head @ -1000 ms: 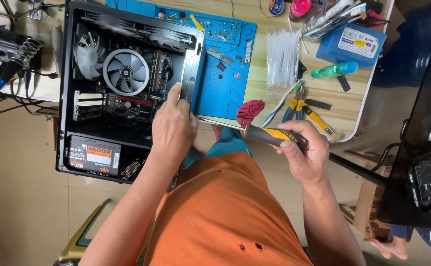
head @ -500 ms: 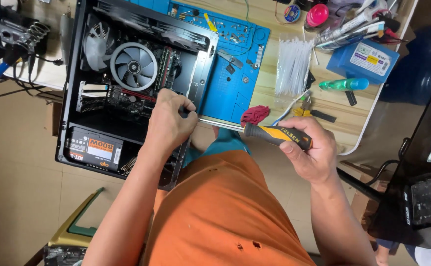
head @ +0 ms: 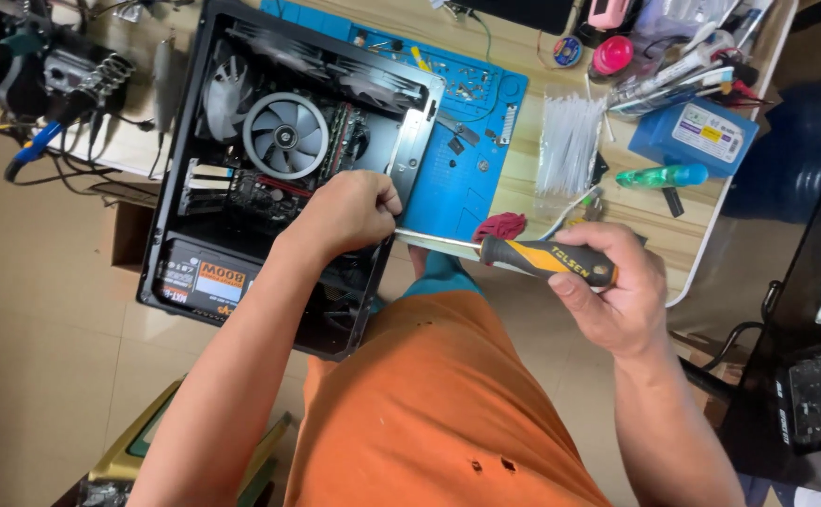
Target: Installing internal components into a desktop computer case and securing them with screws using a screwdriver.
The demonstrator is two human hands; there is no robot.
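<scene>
1 screwdriver (head: pixel 532 255), 2 hands (head: pixel 349 214) (head: pixel 617 291), 1 open computer case (head: pixel 185 188).

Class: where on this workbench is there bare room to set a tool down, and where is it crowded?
Free: the lower part of the blue rubber work mat, between the open black computer case and the white cable-tie bundle. Crowded: the far right corner around the blue box.

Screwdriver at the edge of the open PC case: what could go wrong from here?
1. The left hand pinches right at the tip of the screwdriver; a slip could jab the fingers.
2. A slipping tip could also scratch the motherboard inside the open PC case.
3. The case overhangs the table edge toward the person's lap; a hard sideways push from the right hand might shift it.
</scene>
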